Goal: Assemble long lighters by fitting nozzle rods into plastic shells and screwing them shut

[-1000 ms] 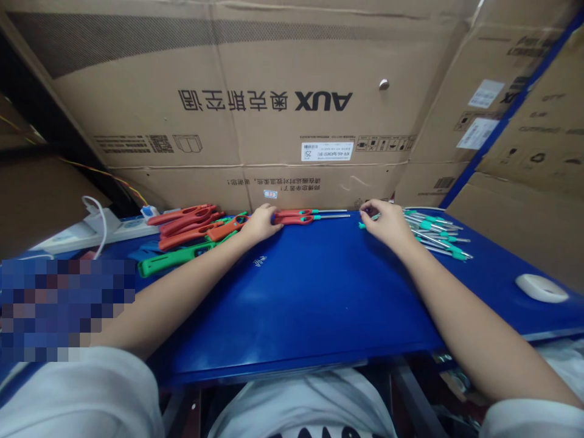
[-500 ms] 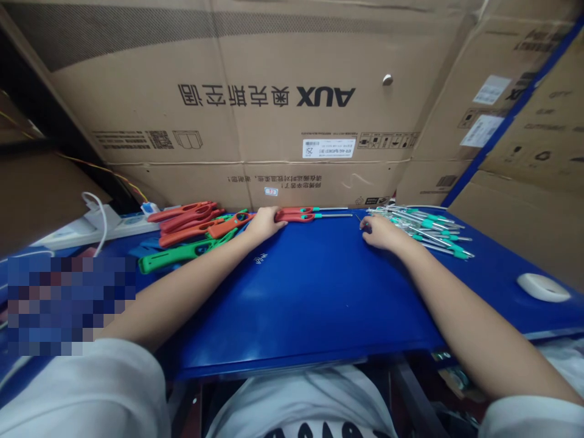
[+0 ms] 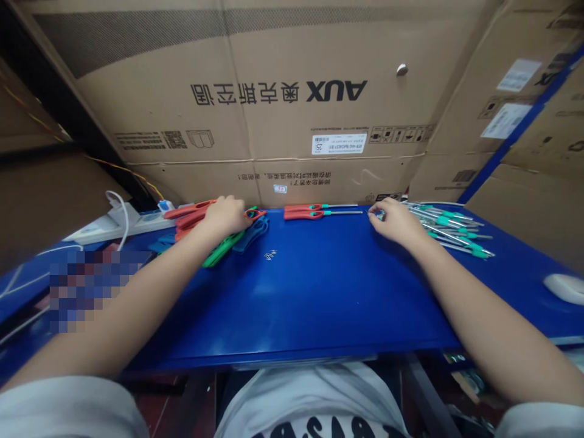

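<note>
My left hand lies over a pile of plastic lighter handles at the left, its fingers bent down and their tips hidden. Around it show red handles, a green handle and a blue handle. My right hand is closed in a pinch beside a heap of metal lighter tubes with teal collars. A thin dark tip pokes out at its fingertips; what it belongs to is unclear. Between my hands, two red long-necked lighters lie side by side, their metal tubes pointing right.
A few tiny metal pieces lie on the blue tabletop. Large cardboard stands along the back. A white power strip with cables is at the left, a white rounded object at the right edge.
My left hand has let go of the red lighters and moved left onto the handle pile. My right hand stays pinched by the tube heap. The view has shifted slightly.
</note>
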Motion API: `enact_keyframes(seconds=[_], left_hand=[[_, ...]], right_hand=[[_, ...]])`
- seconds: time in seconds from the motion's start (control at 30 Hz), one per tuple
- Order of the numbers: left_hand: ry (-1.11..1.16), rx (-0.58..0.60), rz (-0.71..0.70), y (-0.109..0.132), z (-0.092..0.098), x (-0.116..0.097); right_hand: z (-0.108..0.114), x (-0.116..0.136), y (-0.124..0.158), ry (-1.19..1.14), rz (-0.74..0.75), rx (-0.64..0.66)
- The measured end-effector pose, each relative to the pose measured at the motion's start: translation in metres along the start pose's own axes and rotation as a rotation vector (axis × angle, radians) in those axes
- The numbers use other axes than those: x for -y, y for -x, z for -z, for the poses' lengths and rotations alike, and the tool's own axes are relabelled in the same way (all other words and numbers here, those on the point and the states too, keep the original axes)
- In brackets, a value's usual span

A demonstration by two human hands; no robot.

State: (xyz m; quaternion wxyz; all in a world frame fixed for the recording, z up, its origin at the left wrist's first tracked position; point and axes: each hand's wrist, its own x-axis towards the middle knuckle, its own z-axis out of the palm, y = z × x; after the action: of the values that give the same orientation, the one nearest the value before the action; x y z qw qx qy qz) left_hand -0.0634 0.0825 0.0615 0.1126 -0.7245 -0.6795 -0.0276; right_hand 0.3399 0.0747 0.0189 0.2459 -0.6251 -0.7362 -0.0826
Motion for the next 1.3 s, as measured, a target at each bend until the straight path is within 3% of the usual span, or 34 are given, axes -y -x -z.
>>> enact_keyframes(seconds=[0.13,0.27,0.43,0.53,0.6,0.7,0.83,0.9,1.3], left_hand=[[-0.018,0.141,0.052,-0.001,0.000,0.016],[0.001,0.181,0.071,0.002,0.000,0.018],[0.018,0.067,0.092,0.012,0.011,0.010],[0.067,-0.044,0.033,0.029,0.019,-0.008],[0.213,-0.152,-0.115,0.046,0.020,-0.026],[0.402,-0.177,-0.374,0.074,0.010,-0.058],[0.510,-0.136,-0.564,0.099,-0.013,-0.087],[0.531,-0.167,-0.634,0.103,-0.024,-0.091],[0.800,-0.093,-0.541,0.097,-0.040,-0.089]], right_hand=[[0.000,0.009,0.002,-0.045,0.042,-0.043],[0.000,0.010,0.003,-0.051,0.046,-0.051],[0.004,0.014,0.003,-0.108,0.050,-0.093],[0.008,0.024,0.004,-0.285,0.082,-0.099],[0.012,0.034,0.007,-0.493,0.074,-0.002],[0.017,0.050,0.015,-0.732,0.103,0.301],[0.020,0.060,0.025,-0.715,0.301,0.716],[0.020,0.061,0.027,-0.676,0.317,0.838],[0.010,0.054,0.027,-0.676,0.272,0.845]])
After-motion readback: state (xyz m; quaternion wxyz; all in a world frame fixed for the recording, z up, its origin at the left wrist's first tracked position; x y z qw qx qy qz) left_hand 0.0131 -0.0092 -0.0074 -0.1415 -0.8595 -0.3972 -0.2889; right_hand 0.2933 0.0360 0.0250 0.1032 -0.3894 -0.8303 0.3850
